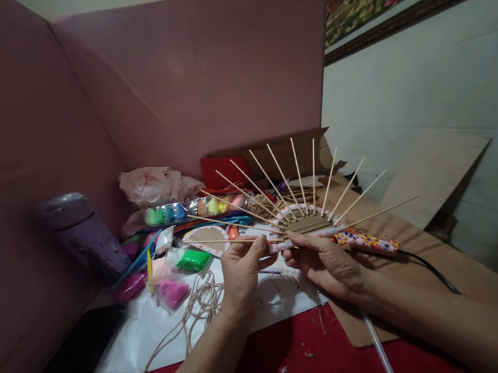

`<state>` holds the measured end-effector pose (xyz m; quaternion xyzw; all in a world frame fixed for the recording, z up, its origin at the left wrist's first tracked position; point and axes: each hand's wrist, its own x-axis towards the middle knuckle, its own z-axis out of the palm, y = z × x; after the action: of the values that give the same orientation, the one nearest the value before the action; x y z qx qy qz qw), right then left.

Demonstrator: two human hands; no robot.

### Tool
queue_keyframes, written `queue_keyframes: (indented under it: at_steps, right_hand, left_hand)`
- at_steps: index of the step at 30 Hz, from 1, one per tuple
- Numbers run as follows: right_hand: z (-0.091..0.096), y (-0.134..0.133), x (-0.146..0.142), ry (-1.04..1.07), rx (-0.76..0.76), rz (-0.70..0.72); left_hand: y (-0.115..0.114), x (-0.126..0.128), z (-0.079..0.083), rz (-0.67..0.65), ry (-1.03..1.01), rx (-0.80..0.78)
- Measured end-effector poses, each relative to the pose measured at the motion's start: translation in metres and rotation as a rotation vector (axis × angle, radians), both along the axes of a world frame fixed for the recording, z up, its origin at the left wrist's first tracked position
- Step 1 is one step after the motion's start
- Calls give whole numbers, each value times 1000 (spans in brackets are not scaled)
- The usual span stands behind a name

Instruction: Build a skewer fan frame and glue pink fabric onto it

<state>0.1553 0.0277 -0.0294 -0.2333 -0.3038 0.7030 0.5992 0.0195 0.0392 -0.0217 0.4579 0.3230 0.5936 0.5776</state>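
Observation:
Between my hands is a half-round cardboard piece [306, 225] with a patterned pale rim. Several thin wooden sticks [298, 171] fan outward from it. My left hand [243, 271] pinches the left end of the piece, by the lowest stick on that side. Along the straight near edge, the thumb and fingers of my right hand [327, 262] close on the piece; some fingertips are hidden under it. Just right of that hand lies a flower-patterned handle [368, 241] with a black cord. A clear rod [379, 350] shows below my right wrist.
Left of my hands are a twine coil [201, 298], green clay [194, 260] and pink clay packets [174, 293] on white paper [128, 349]. A lilac bottle [89, 237] stands farther left. A round cardboard piece [210, 237] lies behind. Brown cardboard [437, 269] covers the right side.

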Motion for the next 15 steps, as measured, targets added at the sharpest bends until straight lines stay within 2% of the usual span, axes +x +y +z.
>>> queue_keyframes:
  at_steps: [15]
  right_hand:
    - [0, 1, 0, 11, -4, 6]
  left_hand:
    - [1, 0, 0, 7, 5, -18]
